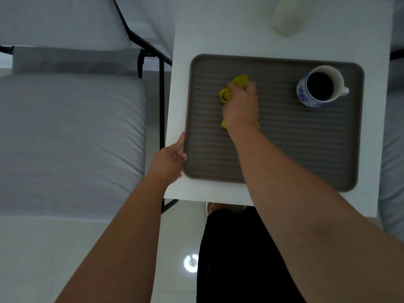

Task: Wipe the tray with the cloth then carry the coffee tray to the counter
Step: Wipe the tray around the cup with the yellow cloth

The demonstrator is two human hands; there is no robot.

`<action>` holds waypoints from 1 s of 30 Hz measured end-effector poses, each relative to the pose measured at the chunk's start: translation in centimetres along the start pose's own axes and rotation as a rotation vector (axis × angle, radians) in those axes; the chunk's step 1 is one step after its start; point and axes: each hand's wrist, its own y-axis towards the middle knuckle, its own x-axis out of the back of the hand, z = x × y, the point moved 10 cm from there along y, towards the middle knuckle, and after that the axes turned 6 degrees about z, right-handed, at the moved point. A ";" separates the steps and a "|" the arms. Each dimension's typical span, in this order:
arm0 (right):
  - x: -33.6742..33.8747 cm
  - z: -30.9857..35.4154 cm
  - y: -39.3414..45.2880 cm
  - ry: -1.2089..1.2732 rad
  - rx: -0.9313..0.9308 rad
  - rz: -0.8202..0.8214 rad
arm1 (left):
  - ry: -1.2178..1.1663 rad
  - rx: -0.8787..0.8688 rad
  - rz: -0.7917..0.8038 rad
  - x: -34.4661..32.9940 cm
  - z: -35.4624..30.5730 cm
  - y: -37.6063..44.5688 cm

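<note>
A grey-brown ribbed tray [306, 149] lies on a small white table [218, 29]. My right hand [240, 106] is shut on a bunched yellow cloth [237, 80] and presses it onto the tray's left half. My left hand [169, 159] rests against the tray's near-left edge, fingers curled at the rim and thumb pointing up along the side. A blue-and-white mug [319, 87] full of dark coffee stands upright in the tray's far right corner, handle to the right.
A pale cylindrical object [286, 16] lies blurred at the table's far edge. A grey cushioned seat with a black metal frame [65, 138] stands left of the table. More grey upholstery [393, 127] borders the right. My dark clothing and a shoe show below the table's near edge.
</note>
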 end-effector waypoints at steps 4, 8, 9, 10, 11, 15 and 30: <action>0.1 1.6 0.2 -0.057 0.070 0.038 | -0.041 0.002 -0.016 -0.1 0.0 -0.2; 3.7 -4.6 0.7 -0.073 -0.053 -0.077 | -0.073 0.004 0.000 -0.4 0.0 -0.4; 4.2 -5.4 0.8 -0.111 -0.069 -0.086 | -0.090 0.012 0.011 -0.4 0.0 -0.3; 4.4 -5.7 0.8 -0.136 -0.080 -0.092 | -0.107 0.020 0.018 -0.5 0.1 -0.3; 4.3 -5.6 0.8 -0.137 -0.095 -0.096 | -0.118 0.028 0.022 -0.5 0.2 -0.2; 1.4 -0.2 0.1 -0.117 0.018 -0.015 | -0.122 0.042 0.016 -0.5 0.3 -0.1; 4.1 -4.6 -0.8 -0.238 0.065 -0.023 | -0.152 0.054 -0.018 -0.5 0.8 -0.5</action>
